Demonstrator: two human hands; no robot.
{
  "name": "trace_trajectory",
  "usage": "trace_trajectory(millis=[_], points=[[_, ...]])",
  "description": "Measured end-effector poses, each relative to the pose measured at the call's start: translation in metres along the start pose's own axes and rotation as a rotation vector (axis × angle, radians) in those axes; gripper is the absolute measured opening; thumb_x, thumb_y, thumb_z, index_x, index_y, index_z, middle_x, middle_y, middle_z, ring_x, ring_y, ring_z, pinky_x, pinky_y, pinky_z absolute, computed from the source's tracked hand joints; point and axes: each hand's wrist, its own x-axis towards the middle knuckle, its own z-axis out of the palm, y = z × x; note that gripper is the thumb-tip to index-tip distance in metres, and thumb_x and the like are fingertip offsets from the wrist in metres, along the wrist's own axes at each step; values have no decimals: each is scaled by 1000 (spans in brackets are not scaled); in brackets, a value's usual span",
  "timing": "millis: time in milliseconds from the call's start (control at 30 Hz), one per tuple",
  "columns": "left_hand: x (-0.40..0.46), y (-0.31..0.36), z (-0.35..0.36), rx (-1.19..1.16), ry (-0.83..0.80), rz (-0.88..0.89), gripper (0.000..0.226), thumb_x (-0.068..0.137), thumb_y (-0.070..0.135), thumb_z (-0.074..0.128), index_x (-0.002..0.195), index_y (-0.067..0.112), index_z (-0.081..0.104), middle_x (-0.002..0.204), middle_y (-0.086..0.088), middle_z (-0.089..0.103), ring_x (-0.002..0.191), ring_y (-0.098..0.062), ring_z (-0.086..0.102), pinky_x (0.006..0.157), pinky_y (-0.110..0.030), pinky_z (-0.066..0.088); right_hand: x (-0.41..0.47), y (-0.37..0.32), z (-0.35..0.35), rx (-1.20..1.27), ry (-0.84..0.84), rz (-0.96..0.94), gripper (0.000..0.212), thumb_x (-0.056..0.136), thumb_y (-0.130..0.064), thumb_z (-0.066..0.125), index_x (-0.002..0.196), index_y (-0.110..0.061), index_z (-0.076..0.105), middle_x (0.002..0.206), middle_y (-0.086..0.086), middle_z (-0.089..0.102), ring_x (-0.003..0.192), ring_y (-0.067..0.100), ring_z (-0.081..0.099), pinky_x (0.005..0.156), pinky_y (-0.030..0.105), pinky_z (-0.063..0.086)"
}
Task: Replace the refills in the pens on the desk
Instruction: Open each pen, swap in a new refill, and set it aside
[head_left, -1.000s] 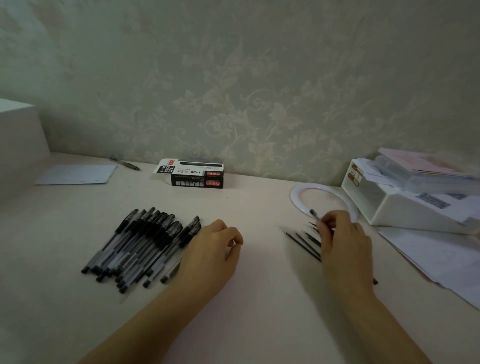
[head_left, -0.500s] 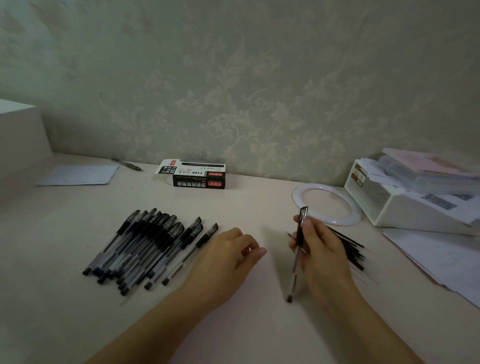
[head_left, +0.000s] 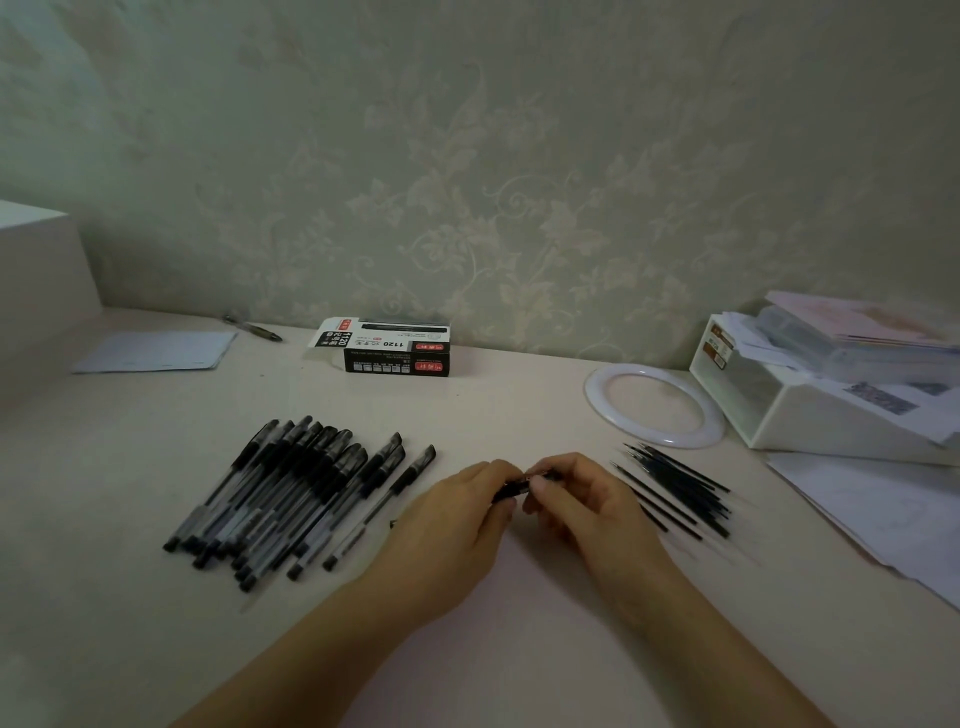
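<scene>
A pale, smooth desk (head_left: 156, 649) runs below a wall (head_left: 519, 156) papered with a faint embossed leaf and vine pattern. At the right edge stands a white plastic organiser (head_left: 810, 421) with a sloped front, stacked with papers and a clear case; more loose sheets (head_left: 883, 514) lie in front of it, cut off by the frame. Beside it lies a flat white ring (head_left: 655, 407). Against the wall sits a black and white cardboard box (head_left: 387, 351), its end flap open, printed with "1120". Far left lie a pale sheet of paper (head_left: 156, 351) and a single pen (head_left: 253, 328), too small to make out in detail.

On the left half of the desk lies a pile of pens (head_left: 296, 493), slanted side by side, with clear barrels, black rubber grips and black caps. To the right lies a heap of thin black refills (head_left: 675, 486), plain slender rods pointing up and left.

Between the two heaps, the left hand (head_left: 457, 525) and the right hand (head_left: 587, 504) meet just above the desk, both with fingers curled and pinching one black pen (head_left: 519, 486). Only a short dark section shows between the fingertips; the rest is hidden under the hands, so whether it is capped or opened cannot be told.
</scene>
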Motion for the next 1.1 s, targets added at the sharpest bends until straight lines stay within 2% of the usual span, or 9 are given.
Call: trace_trajectory(millis=[167,267,400,500,633,767,833,967,1100], points=[[0,3,-4,62,-46,-12,18,99,43,37,96,34,51,83,17,60,74,-1,54,62,-30,47,0,1,0,-16,-20,-32,8,93,-14,64,86,-10,67,69,1,68,65,6,62,63,15,48],[-1,3,-6,217,-2,-12,27,96,54,26,88,35,44,63,13,51,58,-1,48,46,-22,30,1,2,0,-34,-39,-37,10,93,-14,63,85,-9,66,67,1,67,64,7,60,62,15,47],[-2,7,-5,282,16,-33,34,91,64,20,76,36,32,52,8,43,47,-6,40,43,-22,19,1,4,0,-9,-47,-43,12,93,-13,62,83,-9,65,66,2,66,63,6,58,61,15,46],[2,2,-11,328,102,-170,59,81,76,22,60,22,33,47,3,40,44,-8,39,42,-26,21,4,5,-3,36,72,-55,12,93,-13,62,81,-10,61,66,2,64,59,7,53,57,15,44],[4,-2,-19,258,161,-220,59,75,80,17,63,25,34,49,4,41,49,-9,45,44,-26,27,5,5,-15,-42,245,-124,9,93,-13,63,85,-13,63,72,-1,69,63,6,60,61,14,49],[2,2,-14,240,121,-184,44,82,73,22,86,31,36,56,6,44,51,-8,45,46,-27,30,2,10,-14,-348,260,-168,16,88,-18,68,86,-33,61,88,-15,69,81,3,66,72,12,51],[2,2,-13,218,121,-157,30,91,61,29,91,31,33,56,7,43,49,-7,43,44,-25,26,1,12,-12,-429,245,-176,19,86,-18,69,83,-34,60,86,-19,67,80,2,64,69,10,49],[0,-1,-11,193,91,-132,13,99,40,37,92,30,34,66,13,43,55,-4,42,45,-23,22,1,15,-12,-513,192,-149,12,82,-21,66,81,-32,61,79,-14,66,69,5,61,60,11,46],[1,-4,-8,188,63,-108,9,100,36,41,92,30,40,74,17,43,66,-1,45,52,-22,33,-1,15,-9,-569,167,-143,10,80,-22,67,79,-30,62,77,-14,66,70,5,62,58,11,46]])
